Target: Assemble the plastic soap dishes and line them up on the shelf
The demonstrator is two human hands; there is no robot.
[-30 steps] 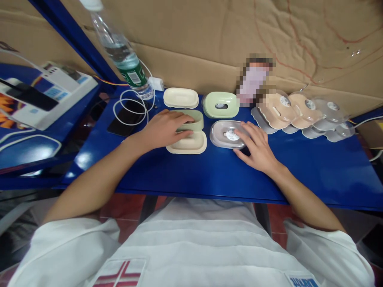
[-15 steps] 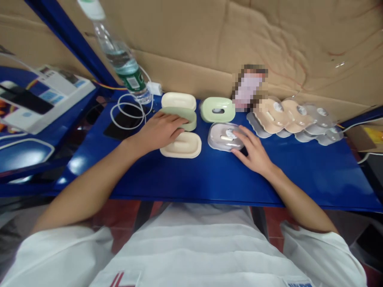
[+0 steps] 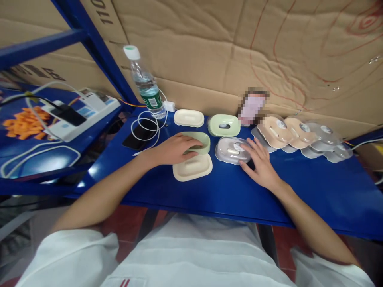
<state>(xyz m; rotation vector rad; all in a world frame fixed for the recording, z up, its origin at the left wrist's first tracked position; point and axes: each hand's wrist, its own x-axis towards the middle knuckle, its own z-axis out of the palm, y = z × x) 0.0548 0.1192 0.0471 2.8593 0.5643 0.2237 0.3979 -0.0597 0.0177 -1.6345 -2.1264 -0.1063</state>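
My left hand (image 3: 176, 148) lies across the pale green dish (image 3: 204, 139). Its fingers reach over the open inside, while the thumb rests along the near wall. A cream shallow tray (image 3: 193, 171) lies just in front of that dish, and a cream oval piece (image 3: 189, 118) sits behind it. My right hand (image 3: 259, 163) has its fingers spread at the right end of a greyish soap box with a clear lid (image 3: 229, 153); the fingertips touch the lid and the thumb is at its near corner. Behind this box sits a light green oval box (image 3: 214, 129) with a slot in its top.
Peach and grey clear-lidded boxes (image 3: 273, 133) stand stacked at the right. A phone (image 3: 253, 107) leans against the cardboard (image 3: 194, 71). At the left are a water bottle (image 3: 152, 97), a white cable (image 3: 131, 127), a dark phone (image 3: 139, 137) and a power strip (image 3: 89, 117).
The head view has shifted, so things appear lower and to the right. Between the green dish and the cream piece behind it, a strip of blue table now shows. My right hand stays at the grey box.
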